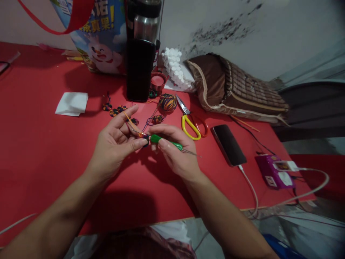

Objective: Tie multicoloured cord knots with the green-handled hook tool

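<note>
Between thumb and fingers, my left hand (114, 138) pinches a small multicoloured crochet piece (145, 138), with orange yarn (128, 118) running over a raised finger. My right hand (178, 149) is closed round the green handle of a crochet hook (167, 141); its thin metal tip meets the crochet piece, and another metal shaft sticks out behind the handle. Just beyond my hands lie a strip of crocheted pieces (118, 110), partly covered by my left fingers, a ball of variegated yarn (167, 103) and a small yarn tangle (157, 119).
Yellow-and-red-handled scissors (191, 124) lie right of the yarn. A black phone (140, 70) stands before a metal bottle (147, 23) and a printed bag (102, 46). Rightward are a charging phone (229, 145), purple box (275, 172) and brown cushion (242, 86). White tissue (72, 103) lies left.
</note>
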Available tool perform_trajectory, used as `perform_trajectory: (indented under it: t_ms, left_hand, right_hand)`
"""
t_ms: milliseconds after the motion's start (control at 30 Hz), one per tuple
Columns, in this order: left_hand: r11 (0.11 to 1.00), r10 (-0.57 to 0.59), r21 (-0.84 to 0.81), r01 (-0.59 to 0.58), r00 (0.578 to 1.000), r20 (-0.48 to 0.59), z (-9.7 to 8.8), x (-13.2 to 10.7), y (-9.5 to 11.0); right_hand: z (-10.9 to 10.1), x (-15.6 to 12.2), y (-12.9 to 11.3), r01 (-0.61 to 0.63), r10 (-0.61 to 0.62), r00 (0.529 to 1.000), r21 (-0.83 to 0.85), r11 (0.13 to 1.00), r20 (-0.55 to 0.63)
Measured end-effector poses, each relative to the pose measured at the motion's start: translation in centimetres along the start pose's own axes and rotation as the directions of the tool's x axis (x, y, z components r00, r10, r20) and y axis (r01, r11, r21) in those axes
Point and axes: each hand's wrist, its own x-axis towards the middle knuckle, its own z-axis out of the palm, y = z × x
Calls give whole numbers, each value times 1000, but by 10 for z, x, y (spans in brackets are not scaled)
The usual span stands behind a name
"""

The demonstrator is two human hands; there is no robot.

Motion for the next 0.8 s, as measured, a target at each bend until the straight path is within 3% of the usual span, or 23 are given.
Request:
perform_trajectory:
  t_ms: [167, 600, 800]
  left_hand:
    - [1000, 6, 7, -6, 1000, -14, 0, 0, 1]
    - [1000, 22, 15, -22, 1000, 4, 1, 0, 2]
    - [1000, 25, -19, -25, 1000, -15, 2, 1, 0]
  right_hand:
    - [0, 0, 0, -22, 23, 999, 5, 1000, -23]
    - [-3, 2, 3, 76, -77, 997, 42, 996, 29]
    - [-2, 2, 6, 80, -80, 997, 13, 997, -6]
